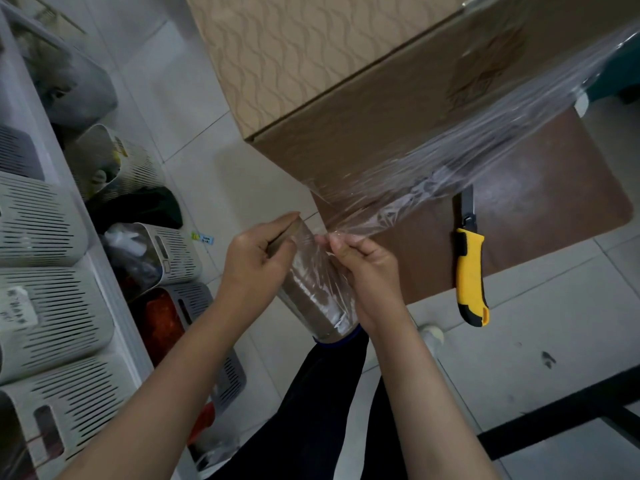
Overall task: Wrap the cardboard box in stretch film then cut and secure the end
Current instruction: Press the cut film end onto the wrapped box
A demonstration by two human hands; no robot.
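Observation:
A large cardboard box (346,98) stands on a small brown table (540,216). Clear stretch film (467,157) runs taut from the box's right side down to a roll of film (311,289) that I hold upright below the box's near corner. My left hand (258,258) grips the top of the roll. My right hand (367,268) pinches the film where it leaves the roll. A yellow and black utility knife (471,271), blade out, lies on the table's near edge, to the right of my right hand.
White shelving with slotted plastic baskets (45,306) full of items lines the left side. More baskets (169,254) stand on the tiled floor (180,98) beside it. A black bar (568,417) crosses the lower right. My dark-trousered legs are below the roll.

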